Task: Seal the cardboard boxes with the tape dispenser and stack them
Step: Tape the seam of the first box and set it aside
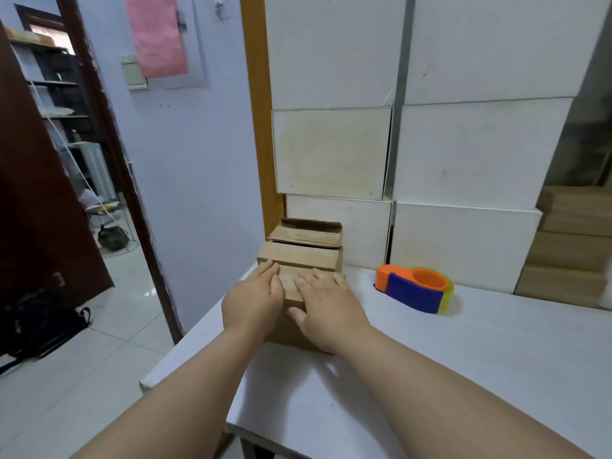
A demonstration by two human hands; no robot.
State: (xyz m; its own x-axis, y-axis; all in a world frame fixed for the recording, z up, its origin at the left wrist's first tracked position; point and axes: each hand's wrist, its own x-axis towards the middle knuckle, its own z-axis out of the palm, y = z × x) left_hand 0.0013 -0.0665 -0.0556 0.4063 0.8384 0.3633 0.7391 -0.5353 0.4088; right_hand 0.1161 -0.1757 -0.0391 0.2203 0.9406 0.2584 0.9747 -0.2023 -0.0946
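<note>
White tabletop (463, 359) carries three small cardboard boxes (299, 256); my left hand (253, 303) and right hand (326, 306) lie flat on the nearest, grip open, contents unseen; tape dispenser (414, 289) sits nearby.

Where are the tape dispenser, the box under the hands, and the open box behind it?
tape dispenser (414, 288): head view, on its blue side.
box under the hands (291, 286): head view, top flap between the hands.
open box (304, 235): head view, its flap.
</note>
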